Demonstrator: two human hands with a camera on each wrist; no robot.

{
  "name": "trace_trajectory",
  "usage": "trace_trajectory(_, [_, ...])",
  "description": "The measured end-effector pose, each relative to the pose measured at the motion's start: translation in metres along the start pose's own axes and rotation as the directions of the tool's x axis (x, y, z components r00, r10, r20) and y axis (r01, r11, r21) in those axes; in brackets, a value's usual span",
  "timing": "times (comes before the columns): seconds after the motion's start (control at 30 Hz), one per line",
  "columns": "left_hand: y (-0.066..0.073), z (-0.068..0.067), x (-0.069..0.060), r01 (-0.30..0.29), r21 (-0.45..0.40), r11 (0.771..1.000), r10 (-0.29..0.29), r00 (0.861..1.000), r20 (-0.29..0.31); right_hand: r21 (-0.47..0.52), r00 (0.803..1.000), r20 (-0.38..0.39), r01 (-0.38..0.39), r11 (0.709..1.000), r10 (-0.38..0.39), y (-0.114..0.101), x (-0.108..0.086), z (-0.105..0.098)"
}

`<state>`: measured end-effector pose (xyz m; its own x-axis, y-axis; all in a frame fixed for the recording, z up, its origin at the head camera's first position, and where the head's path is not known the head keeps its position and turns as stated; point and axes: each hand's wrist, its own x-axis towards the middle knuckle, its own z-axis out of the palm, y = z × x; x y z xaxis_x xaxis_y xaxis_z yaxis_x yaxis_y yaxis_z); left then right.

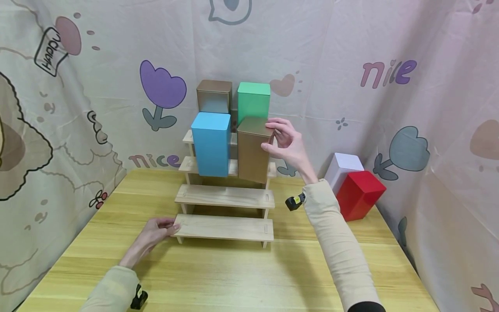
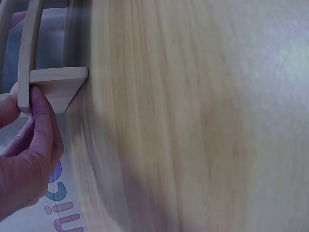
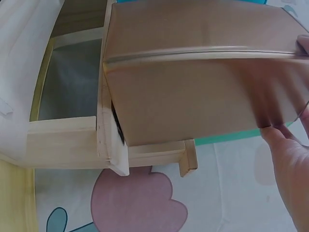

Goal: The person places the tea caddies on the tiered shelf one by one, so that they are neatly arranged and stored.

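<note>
My left hand (image 1: 153,234) pinches the left end of the lowest step of a wooden stepped rack (image 1: 224,227); the left wrist view shows thumb and fingers of that hand (image 2: 34,150) around the board's end. My right hand (image 1: 287,143) holds the upper right part of a brown box (image 1: 252,151), which stands slightly tilted at the right of the second step from the top. In the right wrist view the fingers of the hand (image 3: 289,154) touch the box (image 3: 164,101). A blue box (image 1: 212,145) is left of it. Behind are another brown box (image 1: 214,96) and a green box (image 1: 253,102).
At the right of the wooden table (image 1: 249,277) a red box (image 1: 359,197) leans beside a white box (image 1: 341,167). A printed cloth (image 1: 312,52) hangs behind and along both sides. The two lower steps of the rack carry no boxes.
</note>
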<state>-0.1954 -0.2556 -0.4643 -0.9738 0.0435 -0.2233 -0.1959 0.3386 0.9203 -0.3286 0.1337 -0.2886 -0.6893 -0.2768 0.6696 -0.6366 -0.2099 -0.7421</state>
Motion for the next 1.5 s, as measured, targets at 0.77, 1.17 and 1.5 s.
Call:
trace_trajectory(0.77, [-0.0014,-0.0015,0.0016,-0.014,0.008,1.000,0.014,1.000,0.013,-0.026,1.000,0.008,0.005,1.000,-0.005,0.0078,-0.0033,0.0010])
trace_trajectory(1.17, [-0.0022,-0.0017,0.0019,-0.015,0.016,1.000,0.015,1.000,0.012,-0.072,0.996,0.019,-0.089,0.993,0.090,0.0049,-0.0037,0.0017])
trace_trajectory(1.5, [-0.0021,-0.0024,0.0013,-0.017,0.022,1.000,0.016,1.000,0.021,-0.046,0.995,0.056,-0.081,0.996,0.084,0.0094,-0.0013,0.0026])
